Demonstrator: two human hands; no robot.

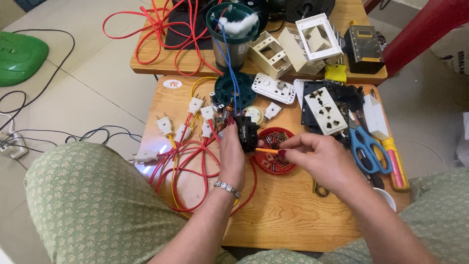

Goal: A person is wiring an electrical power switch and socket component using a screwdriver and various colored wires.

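Near the middle of the small wooden table [293,215], the left hand [232,154] was closed around one small black electrical part [246,133], holding it upright just above the tabletop. At three o'clock from it, the right hand [317,156] pinched one thin orange-handled screwdriver [267,151] between its fingertips, the tip pointing at the black part. Directly beneath both sat one round red lid [276,166] holding many small screws. At nine o'clock from the hands lay a tangle of red and yellow wires [188,161] ending in about six white plugs [164,124]. At three o'clock lay one pair of blue-handled scissors [365,146], and at one o'clock one white multi-socket plate [326,110]. At twelve o'clock, on a second table, stood one green-rimmed motor can [233,34] beside three white wall boxes [293,46].
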